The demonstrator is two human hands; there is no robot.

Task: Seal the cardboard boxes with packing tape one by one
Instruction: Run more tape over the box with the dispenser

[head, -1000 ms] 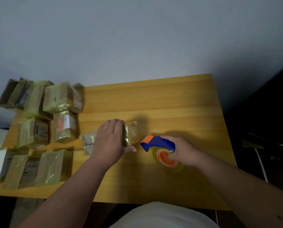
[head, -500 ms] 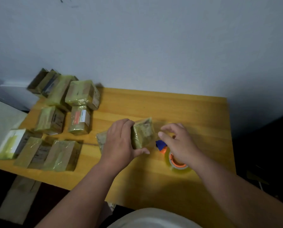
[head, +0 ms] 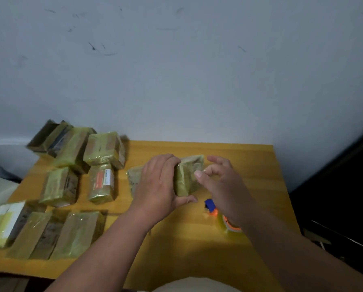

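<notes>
A small cardboard box (head: 188, 178) wrapped in yellowish tape stands on the wooden table (head: 197, 249) near its middle. My left hand (head: 157, 186) grips the box from its left side, fingers over the top and thumb under its near edge. My right hand (head: 222, 184) hovers at the box's right side with fingers loosely bent, thumb tip against the box; whether it pinches anything I cannot tell. The tape dispenser (head: 220, 216), blue and orange with a yellowish roll, lies on the table under my right wrist, partly hidden.
Several taped boxes (head: 104, 148) crowd the table's left side, some in a row along the near-left edge (head: 39, 234). A flat clear-wrapped piece (head: 133, 178) lies just left of the held box. A wall stands behind the table; dark floor lies to the right.
My right hand let go of the tape dispenser, which now lies on the table, and moved up to the box's right side. My left hand kept its hold and tipped the box up.
</notes>
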